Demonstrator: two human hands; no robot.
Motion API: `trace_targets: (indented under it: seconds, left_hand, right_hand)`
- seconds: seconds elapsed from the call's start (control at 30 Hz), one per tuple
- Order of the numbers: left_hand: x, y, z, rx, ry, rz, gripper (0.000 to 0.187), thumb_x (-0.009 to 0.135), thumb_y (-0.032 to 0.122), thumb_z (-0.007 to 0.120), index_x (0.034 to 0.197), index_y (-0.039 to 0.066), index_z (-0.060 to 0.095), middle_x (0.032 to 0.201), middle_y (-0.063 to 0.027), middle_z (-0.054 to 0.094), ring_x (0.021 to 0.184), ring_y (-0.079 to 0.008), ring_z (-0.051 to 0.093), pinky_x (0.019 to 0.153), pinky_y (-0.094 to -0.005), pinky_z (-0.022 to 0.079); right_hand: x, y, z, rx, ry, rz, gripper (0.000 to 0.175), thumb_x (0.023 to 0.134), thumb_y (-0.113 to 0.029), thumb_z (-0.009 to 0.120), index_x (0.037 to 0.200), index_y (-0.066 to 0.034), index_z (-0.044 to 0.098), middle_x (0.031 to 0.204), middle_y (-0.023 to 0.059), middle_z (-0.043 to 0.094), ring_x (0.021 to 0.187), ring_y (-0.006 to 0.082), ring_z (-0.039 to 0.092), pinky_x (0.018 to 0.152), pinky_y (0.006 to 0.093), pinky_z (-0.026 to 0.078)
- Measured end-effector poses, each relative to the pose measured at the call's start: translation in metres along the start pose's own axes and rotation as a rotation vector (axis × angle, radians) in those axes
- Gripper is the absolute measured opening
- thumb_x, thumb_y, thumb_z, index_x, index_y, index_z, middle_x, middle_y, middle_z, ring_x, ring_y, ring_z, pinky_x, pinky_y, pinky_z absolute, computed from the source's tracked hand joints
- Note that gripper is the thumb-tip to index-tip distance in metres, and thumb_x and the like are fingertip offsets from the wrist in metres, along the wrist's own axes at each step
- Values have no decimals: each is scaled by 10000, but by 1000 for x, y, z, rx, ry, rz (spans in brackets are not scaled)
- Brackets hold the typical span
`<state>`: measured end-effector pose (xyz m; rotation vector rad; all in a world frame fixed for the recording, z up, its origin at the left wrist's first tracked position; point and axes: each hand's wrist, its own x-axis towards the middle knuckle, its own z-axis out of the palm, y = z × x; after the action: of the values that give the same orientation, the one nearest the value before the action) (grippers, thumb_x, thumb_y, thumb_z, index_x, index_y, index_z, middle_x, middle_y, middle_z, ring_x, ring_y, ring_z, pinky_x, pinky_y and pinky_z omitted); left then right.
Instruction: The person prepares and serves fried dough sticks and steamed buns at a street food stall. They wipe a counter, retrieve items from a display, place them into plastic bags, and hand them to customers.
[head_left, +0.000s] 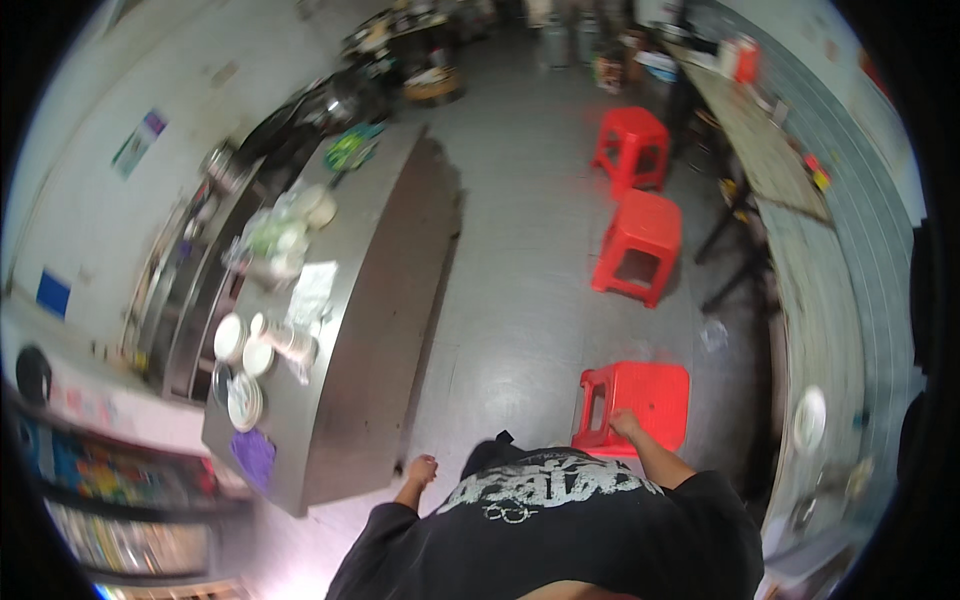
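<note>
My left hand (424, 469) hangs beside my body with its fingers curled and nothing visible in it, between my black shirt and the end of a steel counter. My right hand (624, 423) overlaps the side edge of the nearest red plastic stool (654, 401); whether it touches or hovers over the stool does not show. Further ahead on the floor stand a second red stool (646, 225) and, behind it, a third red stool (636, 131).
The steel counter (349, 315) on the left holds stacked bowls (231, 336), a purple cloth (253, 457) and bagged greens (270, 232). Along the right wall runs a long narrow table (814, 300) with a white plate (810, 417). Clear plastic (714, 335) lies on the floor.
</note>
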<state>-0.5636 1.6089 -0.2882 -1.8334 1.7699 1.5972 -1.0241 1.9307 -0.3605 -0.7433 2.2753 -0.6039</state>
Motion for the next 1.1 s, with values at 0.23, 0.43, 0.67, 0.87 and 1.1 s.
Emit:
trace_targets:
  seconds: [0.23, 0.43, 0.67, 0.87, 1.1]
  left_hand:
    - [85, 11, 27, 44, -126, 124, 212, 814, 181, 560, 918, 29, 664, 805, -98, 662, 728, -195, 618, 676, -309, 484]
    - [245, 139, -37, 207, -212, 263, 205, 802, 196, 581, 888, 36, 677, 820, -112, 675, 768, -218, 645, 693, -334, 502]
    - [480, 441, -113, 408, 9, 261, 225, 802, 195, 528, 909, 51, 666, 860, -193, 660, 746, -307, 661, 620, -402, 526]
    - [573, 679, -66, -110, -107, 347, 164, 848, 147, 528, 956, 61, 616, 731, -42, 602, 608, -140, 579, 539, -300, 484]
    - [543, 784, -16, 269, -441, 725, 170, 746, 91, 592, 911, 52, 603, 746, -42, 601, 677, -158, 561, 628, -324, 466]
  right_hand:
    - [215, -135, -115, 349, 143, -22, 188, 807, -142, 503, 720, -12, 608, 595, 76, 582, 543, 166, 560, 504, 324, 446]
    - [277, -140, -101, -67, -42, -7, 237, 859, -236, 523, 793, -41, 641, 646, 76, 616, 579, 198, 581, 536, 343, 471]
    - [282, -133, -118, 587, -34, 564, 187, 823, -246, 551, 754, -81, 609, 701, 77, 602, 645, 249, 594, 597, 374, 475]
    - [380, -140, -159, 864, 2, 825, 131, 824, -214, 559, 766, -104, 602, 713, 68, 604, 629, 210, 586, 548, 351, 457]
    - [650, -174, -280, 705, -191, 462, 69, 824, -177, 568, 780, -131, 592, 726, 57, 605, 610, 163, 576, 491, 325, 436]
